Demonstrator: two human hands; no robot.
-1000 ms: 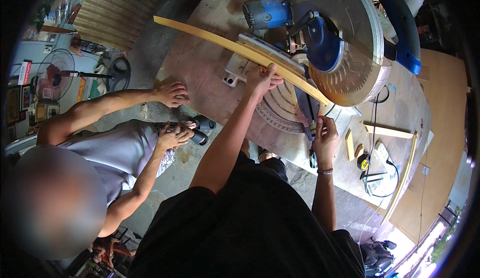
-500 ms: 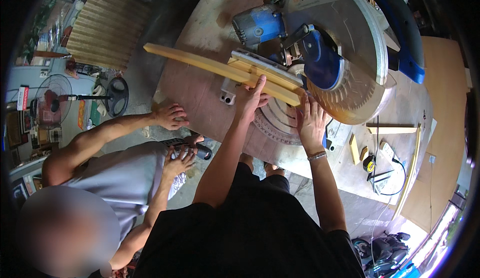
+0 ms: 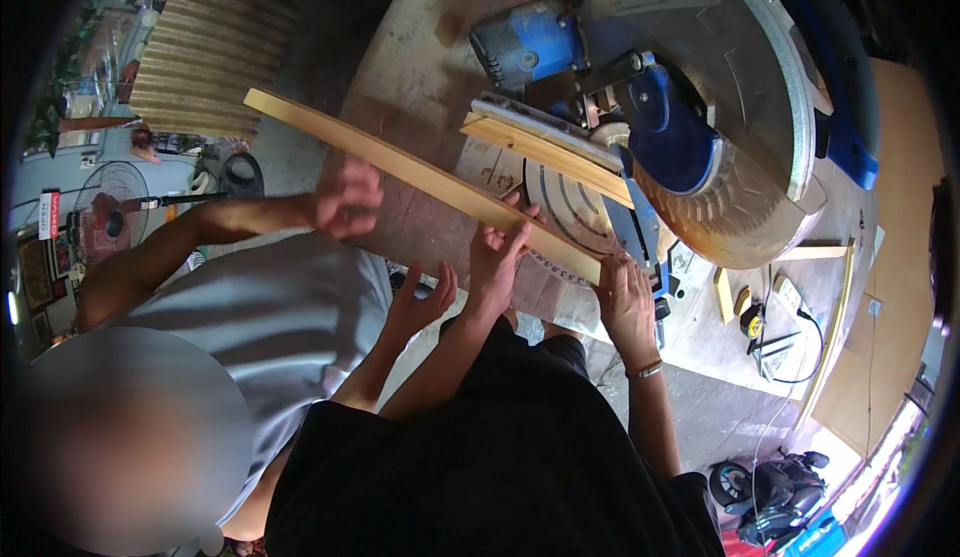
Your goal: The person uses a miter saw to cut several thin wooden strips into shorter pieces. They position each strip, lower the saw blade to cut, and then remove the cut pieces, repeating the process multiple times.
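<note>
My left hand [image 3: 497, 267] is closed around a long, pale wooden strip [image 3: 405, 172] that slants across the bench at the front of a blue miter saw [image 3: 655, 107]. My right hand [image 3: 628, 307] grips the strip's lower right end beside the saw's round, graduated base [image 3: 570, 207]. A second wooden piece [image 3: 545, 162] lies along the saw's metal fence, apart from the held strip. Just left of my left hand are a co-worker's hands, one [image 3: 420, 302] below the strip with fingers curved, the other [image 3: 345, 197] blurred beside it.
Short offcuts [image 3: 722, 295], a yellow tape measure [image 3: 752, 322], a white power strip [image 3: 795, 297] and a long strip [image 3: 825, 347] lie on the bench's right side. A co-worker [image 3: 250, 317] stands close at my left. A fan [image 3: 110, 212] and a motorbike [image 3: 770, 497] are farther off.
The strip has come away from the fence toward me, in my hands. My right hand has risen from below onto its end. The co-worker has leaned in, with both hands nearer the strip.
</note>
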